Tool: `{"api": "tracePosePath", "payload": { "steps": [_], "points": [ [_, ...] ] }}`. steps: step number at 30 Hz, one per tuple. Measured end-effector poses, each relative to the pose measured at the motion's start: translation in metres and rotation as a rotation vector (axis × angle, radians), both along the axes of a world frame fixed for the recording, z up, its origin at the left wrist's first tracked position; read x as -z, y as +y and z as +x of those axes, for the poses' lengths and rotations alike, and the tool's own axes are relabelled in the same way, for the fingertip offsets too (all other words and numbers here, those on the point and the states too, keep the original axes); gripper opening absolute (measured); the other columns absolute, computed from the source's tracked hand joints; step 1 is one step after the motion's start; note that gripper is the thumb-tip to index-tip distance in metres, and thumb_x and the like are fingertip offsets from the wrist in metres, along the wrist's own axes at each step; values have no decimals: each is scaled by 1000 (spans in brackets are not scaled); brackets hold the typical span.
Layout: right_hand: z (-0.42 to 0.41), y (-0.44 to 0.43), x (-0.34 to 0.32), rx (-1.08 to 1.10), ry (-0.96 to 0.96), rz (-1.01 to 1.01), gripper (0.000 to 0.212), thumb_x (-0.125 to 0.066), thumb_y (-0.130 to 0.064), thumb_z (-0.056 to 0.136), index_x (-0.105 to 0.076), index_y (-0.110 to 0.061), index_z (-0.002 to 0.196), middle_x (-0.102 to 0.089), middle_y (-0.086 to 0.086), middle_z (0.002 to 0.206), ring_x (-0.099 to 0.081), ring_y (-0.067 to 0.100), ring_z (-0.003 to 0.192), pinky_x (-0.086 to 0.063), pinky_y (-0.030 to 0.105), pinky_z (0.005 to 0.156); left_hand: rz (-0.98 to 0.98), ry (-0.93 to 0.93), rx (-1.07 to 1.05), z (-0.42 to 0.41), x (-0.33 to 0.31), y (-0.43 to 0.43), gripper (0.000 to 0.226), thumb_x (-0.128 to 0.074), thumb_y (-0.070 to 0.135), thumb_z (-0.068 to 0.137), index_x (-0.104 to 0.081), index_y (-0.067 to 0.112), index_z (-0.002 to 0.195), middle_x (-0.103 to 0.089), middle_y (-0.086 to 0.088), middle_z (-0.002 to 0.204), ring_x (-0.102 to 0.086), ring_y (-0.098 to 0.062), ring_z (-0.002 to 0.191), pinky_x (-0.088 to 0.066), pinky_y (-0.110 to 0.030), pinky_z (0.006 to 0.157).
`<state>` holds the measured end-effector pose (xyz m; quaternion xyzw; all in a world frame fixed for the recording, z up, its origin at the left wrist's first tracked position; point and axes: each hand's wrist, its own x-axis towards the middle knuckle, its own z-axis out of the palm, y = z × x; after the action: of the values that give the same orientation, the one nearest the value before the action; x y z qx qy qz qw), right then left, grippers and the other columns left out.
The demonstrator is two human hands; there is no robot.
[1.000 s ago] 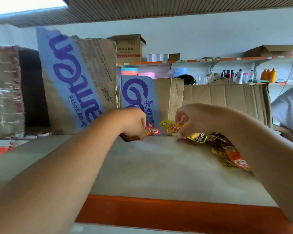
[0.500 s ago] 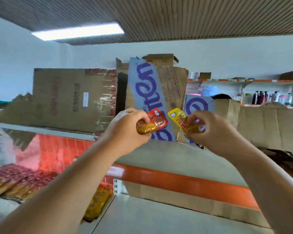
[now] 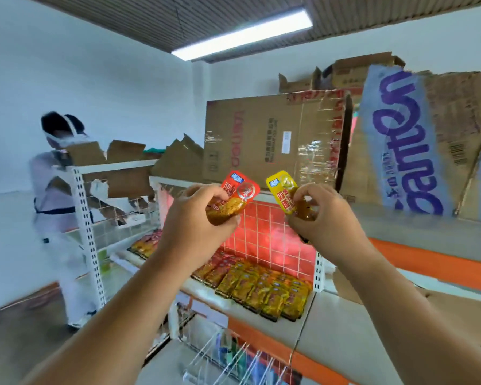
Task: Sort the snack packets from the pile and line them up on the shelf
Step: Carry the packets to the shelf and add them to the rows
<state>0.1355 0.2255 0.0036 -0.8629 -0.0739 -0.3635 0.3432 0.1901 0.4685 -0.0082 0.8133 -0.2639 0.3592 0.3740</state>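
My left hand (image 3: 197, 226) pinches a red snack packet (image 3: 238, 194), held up in the air. My right hand (image 3: 325, 223) pinches a yellow snack packet (image 3: 282, 191) beside it. Both packets hang above a white shelf (image 3: 217, 297) with a red tiled back panel. On that shelf lie rows of yellow packets (image 3: 272, 293) at the right and red packets (image 3: 220, 269) to their left. The pile the packets came from is out of view.
Flattened cardboard boxes (image 3: 272, 140) and a blue-printed carton (image 3: 406, 140) lean on the grey upper shelf (image 3: 428, 232) at right. A person in white (image 3: 59, 207) stands at the left by another shelf upright. A wire basket (image 3: 228, 359) sits below.
My view has swung left from the grey top shelf to the tiled shelf with lined-up packets. Both hands have carried their packets along, still side by side.
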Motion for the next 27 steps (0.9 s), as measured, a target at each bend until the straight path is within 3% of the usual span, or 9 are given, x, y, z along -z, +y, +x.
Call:
{"api": "tracePosePath", "payload": {
  "steps": [3, 7, 14, 21, 27],
  "points": [
    [23, 41, 13, -58, -21, -1, 28, -83, -15, 76, -63, -24, 92, -55, -15, 101, -59, 10, 91, -49, 29, 78, -17, 41, -53, 8, 17, 38, 34, -87, 35, 76, -67, 34, 104, -63, 15, 105, -63, -8, 97, -52, -20, 80],
    [58, 79, 34, -104, -11, 22, 27, -82, -15, 76, -63, -25, 93, -57, -10, 101, -57, 5, 90, -46, 21, 76, -21, 69, -151, 24, 41, 72, 36, -86, 34, 77, -66, 33, 106, -63, 12, 109, -61, -12, 103, -52, -28, 86],
    [137, 106, 78, -165, 49, 90, 33, -84, -22, 79, -62, -33, 100, -54, -18, 108, -56, -10, 94, -38, 4, 70, -15, 99, -185, 85, 68, 90, 36, -85, 34, 78, -67, 28, 108, -64, 9, 110, -59, -15, 106, -54, -40, 92],
    [217, 90, 93, -184, 34, 125, 31, -84, -13, 77, -64, -26, 98, -56, -15, 108, -53, -10, 97, -39, 3, 69, -20, 140, -182, 175, 81, 69, 37, -84, 35, 79, -68, 30, 111, -58, 13, 111, -55, -13, 106, -49, -34, 89],
    [271, 52, 104, -118, 33, 98, 32, -85, -11, 76, -65, -23, 98, -55, -15, 103, -52, -7, 96, -38, 4, 70, -9, 182, -101, 243, 98, 30, 34, -84, 35, 80, -66, 31, 109, -60, 11, 111, -58, -11, 103, -44, -15, 81]
  ]
}}
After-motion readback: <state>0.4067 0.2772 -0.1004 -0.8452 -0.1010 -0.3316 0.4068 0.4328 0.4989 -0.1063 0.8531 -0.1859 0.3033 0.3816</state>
